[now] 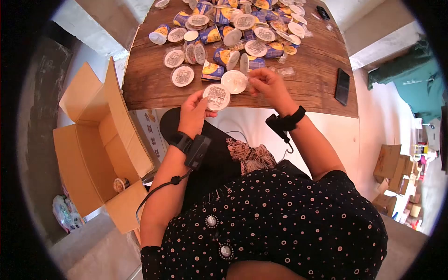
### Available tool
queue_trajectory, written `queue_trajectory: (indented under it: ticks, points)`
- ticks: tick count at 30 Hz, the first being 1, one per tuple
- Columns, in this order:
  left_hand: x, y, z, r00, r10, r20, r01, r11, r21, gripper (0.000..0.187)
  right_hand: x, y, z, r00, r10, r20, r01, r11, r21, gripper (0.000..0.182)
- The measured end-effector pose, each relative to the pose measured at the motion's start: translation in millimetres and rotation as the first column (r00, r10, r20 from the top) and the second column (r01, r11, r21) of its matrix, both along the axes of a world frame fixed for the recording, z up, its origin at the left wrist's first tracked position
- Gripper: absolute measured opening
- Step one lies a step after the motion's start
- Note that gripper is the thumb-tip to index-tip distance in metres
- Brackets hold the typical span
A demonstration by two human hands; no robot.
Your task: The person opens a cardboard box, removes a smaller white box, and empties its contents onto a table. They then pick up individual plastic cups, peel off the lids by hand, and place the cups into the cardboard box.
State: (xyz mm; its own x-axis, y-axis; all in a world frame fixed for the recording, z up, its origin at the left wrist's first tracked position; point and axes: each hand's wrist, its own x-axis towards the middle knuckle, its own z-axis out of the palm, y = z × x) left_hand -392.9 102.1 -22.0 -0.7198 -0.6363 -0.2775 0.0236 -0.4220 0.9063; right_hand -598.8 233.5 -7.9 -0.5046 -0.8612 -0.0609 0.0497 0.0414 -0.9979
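My left hand [193,112] grips a round white lid with grey print [217,97] by its left edge, near the table's front edge. My right hand [268,86] has its thumb and forefinger pinched at the right edge of a plain white disc [234,82]; whether anything thin is between the fingertips is too small to tell. The disc lies just above and right of the printed lid. Behind them are a blue and yellow cup [213,71] and another printed lid [182,75].
Many cups and lids are heaped on the wooden table [317,70]. A black phone [342,87] lies at the right. At the left, an open cardboard box [88,158] holds a small round container [121,185]. Cables run from both wrist devices.
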Motion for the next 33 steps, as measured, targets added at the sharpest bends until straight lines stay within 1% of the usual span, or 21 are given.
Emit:
queue_trajectory:
  ticks: [3, 5, 7, 9, 13, 15, 16, 17, 18, 19, 21, 22, 24, 26, 31, 33]
  points:
    - [0, -1, 1, 1.0, 0.015, 0.015, -0.015, 1.0, -0.012, 0.031, 12, -8, 4, 1.0, -0.001, 0.013, 0.001, 1.0, 0.006, 0.017]
    - [1, -2, -3, 1.0, -0.027, -0.004, 0.027, 1.0, -0.004, 0.032, 20, -11, 6, 0.999, 0.024, 0.04, -0.023, 1.0, -0.009, 0.016]
    - [-1, -1, 0, 0.999, -0.029, -0.017, 0.029, 1.0, 0.005, 0.033, 29, -10, 9, 0.997, 0.039, 0.063, -0.037, 0.999, -0.025, 0.015]
    - [-2, 0, 2, 0.999, -0.032, -0.033, 0.033, 0.999, 0.014, 0.034, 38, -11, 13, 0.989, 0.074, 0.129, -0.079, 0.996, 0.037, 0.014]
    - [-1, -1, 2, 0.997, -0.061, -0.046, 0.062, 0.998, 0.021, 0.036, 45, -16, 17, 0.983, 0.088, 0.16, -0.101, 0.992, 0.072, 0.013]
    - [1, -1, 1, 0.996, -0.07, -0.05, 0.071, 0.997, 0.026, 0.036, 46, -18, 13, 0.993, 0.109, 0.043, -0.113, 0.988, 0.104, 0.012]
    - [2, -2, 1, 0.994, -0.091, -0.058, 0.093, 0.995, 0.036, 0.037, 48, -20, 10, 0.993, 0.111, 0.044, -0.115, 0.988, 0.105, 0.012]
    - [2, -3, 1, 0.991, -0.112, -0.068, 0.116, 0.992, 0.045, 0.037, 50, -22, 6, 0.986, 0.082, -0.146, -0.072, 0.995, 0.074, 0.011]
    - [3, -3, 1, 0.991, -0.112, -0.067, 0.115, 0.992, 0.047, 0.037, 53, -24, 7, 0.943, 0.045, -0.33, -0.036, 0.999, 0.035, 0.011]
    - [3, -4, 0, 0.99, -0.117, -0.077, 0.121, 0.991, 0.052, 0.038, 55, -24, 10, 0.943, 0.045, -0.33, -0.036, 0.999, 0.036, 0.011]
    - [3, -3, -2, 0.989, -0.123, -0.086, 0.128, 0.99, 0.058, 0.038, 59, -23, 15, 0.909, 0.025, -0.416, -0.003, 0.999, 0.053, 0.013]
    - [2, -3, -3, 0.988, -0.115, -0.102, 0.121, 0.992, 0.048, 0.038, 59, -23, 16, 0.909, 0.026, -0.415, -0.004, 0.999, 0.053, 0.013]
    - [2, -3, -4, 0.987, -0.108, -0.117, 0.113, 0.993, 0.038, 0.039, 60, -23, 17, 0.878, 0.029, -0.478, 0.002, 0.998, 0.065, 0.012]
    - [0, -3, -3, 0.993, -0.087, -0.074, 0.087, 0.996, -0.006, 0.038, 63, -21, 21, 0.869, 0.034, -0.494, -0.005, 0.998, 0.06, 0.012]
    - [0, -2, -3, 0.997, -0.072, -0.029, 0.07, 0.996, -0.055, 0.036, 65, -20, 19, 0.835, 0.028, -0.55, -0.01, 0.999, 0.036, 0.011]
    - [0, -1, -3, 0.998, -0.063, -0.015, 0.062, 0.995, -0.081, 0.036, 66, -19, 17, 0.779, 0.039, -0.626, -0.037, 0.999, 0.017, 0.013]
